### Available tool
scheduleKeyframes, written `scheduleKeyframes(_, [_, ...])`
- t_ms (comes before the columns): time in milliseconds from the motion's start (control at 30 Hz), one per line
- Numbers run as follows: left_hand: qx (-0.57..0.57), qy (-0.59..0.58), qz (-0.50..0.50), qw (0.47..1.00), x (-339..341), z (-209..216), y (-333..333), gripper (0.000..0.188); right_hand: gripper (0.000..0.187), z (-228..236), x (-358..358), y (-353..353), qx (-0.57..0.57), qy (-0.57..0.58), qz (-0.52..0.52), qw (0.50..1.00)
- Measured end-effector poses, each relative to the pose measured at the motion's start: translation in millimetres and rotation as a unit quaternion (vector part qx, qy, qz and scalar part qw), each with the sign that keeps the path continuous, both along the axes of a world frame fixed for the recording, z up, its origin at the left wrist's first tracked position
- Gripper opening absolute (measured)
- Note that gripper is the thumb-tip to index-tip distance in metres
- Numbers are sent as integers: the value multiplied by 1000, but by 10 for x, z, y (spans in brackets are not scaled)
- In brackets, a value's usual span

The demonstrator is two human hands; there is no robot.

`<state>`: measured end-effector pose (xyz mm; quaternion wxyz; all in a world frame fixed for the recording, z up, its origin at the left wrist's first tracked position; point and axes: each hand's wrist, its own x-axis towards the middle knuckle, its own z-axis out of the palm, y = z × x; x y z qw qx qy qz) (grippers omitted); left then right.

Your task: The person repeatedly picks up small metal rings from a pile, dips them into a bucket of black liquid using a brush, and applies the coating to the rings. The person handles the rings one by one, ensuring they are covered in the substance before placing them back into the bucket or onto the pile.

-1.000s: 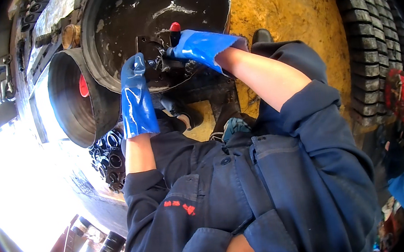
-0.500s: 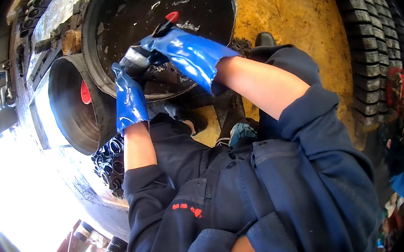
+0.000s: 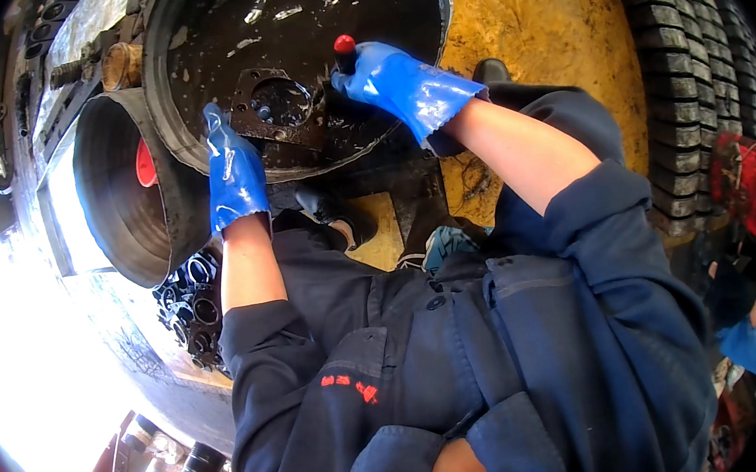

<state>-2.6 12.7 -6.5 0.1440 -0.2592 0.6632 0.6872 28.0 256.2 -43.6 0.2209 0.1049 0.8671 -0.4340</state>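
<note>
My left hand, in a blue rubber glove, is at the near left rim of a large round dark tub. Its fingers are closed at the left edge of a dark, wet metal part with a big round hole, which lies tilted over the tub. My right hand, gloved in the same blue, is closed round a black tool handle with a red end. The tool's working end is hard to make out against the dark tub. Dark liquid with shiny patches fills the tub.
Left of the tub, a smaller drum lies open-sided with a red round thing inside. Several black ring-shaped parts are piled below it. Big tyres stand at right, and another person is at far right.
My right hand has moved right and down with the tool, away from the metal part. The part, upright and glinting before, now lies flatter with its hole showing. My left hand has barely shifted.
</note>
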Motion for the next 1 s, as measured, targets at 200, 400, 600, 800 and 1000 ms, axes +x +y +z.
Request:
scheduleKeyframes(200, [3,-10,24,1000,-331,-333,-136,60,41,210,-118,-55,-128,-12,38,991])
scheduleKeyframes(400, [-146,92,-83,982,-279,-389,-97,49,30,198,-155,-328,127,90,98,983])
scheduleKeyframes(600, [-72,23,-75,994,-58,46,102,45,41,369,-237,-170,-10,17,32,999])
scheduleKeyframes(800, [-44,-1,-67,997,-59,203,179,42,46,295,-188,-178,-39,-52,96,993])
scheduleKeyframes(1000, [-51,5,-59,997,10,416,347,39,23,310,-101,-178,92,222,116,964])
